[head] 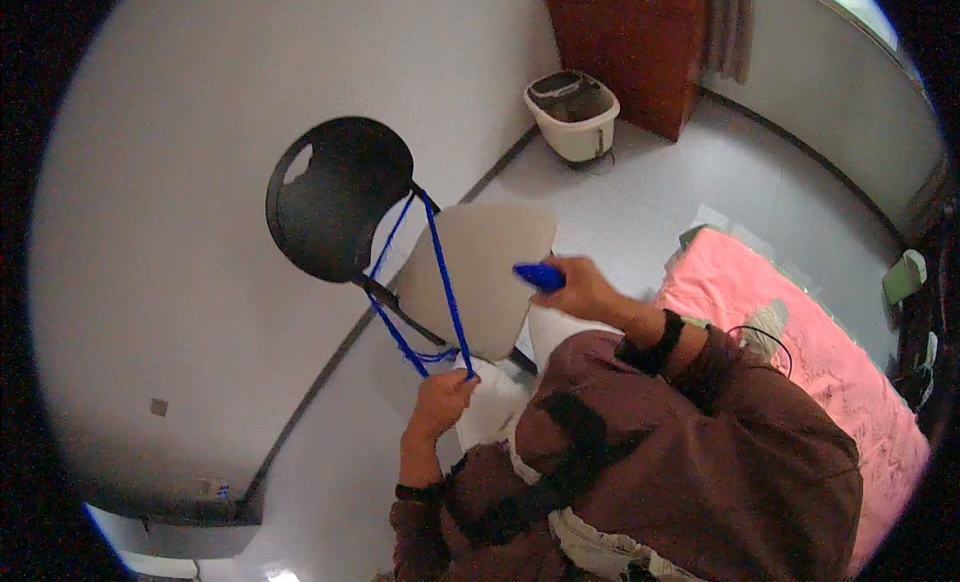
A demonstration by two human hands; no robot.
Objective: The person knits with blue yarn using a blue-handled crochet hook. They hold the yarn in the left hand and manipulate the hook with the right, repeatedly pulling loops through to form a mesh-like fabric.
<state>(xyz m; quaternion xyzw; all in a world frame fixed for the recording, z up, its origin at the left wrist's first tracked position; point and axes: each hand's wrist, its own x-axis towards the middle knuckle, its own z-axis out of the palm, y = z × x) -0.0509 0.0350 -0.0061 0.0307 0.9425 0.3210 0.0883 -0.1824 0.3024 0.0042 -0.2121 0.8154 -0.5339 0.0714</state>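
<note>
My left hand (441, 403) pinches strands of blue yarn (448, 285) in front of the chair's near corner. The yarn stretches from these fingers to the two posts of a chair back and loops around them. That back is a round black backrest (337, 199) with a slot near its top. Over the right edge of the beige chair seat (480, 274), my right hand (579, 288) is closed around a blue bundle (541, 276), perhaps wound yarn. Its pointed end sticks out past the fingers, and the rest is hidden in the palm.
The chair stands close to a pale wall (180, 207). A white plastic tub (574, 135) sits by a reddish-brown wooden cabinet (637, 56). To my right is a surface covered with a pink cloth (742, 282). A green bin (904, 276) stands farther right.
</note>
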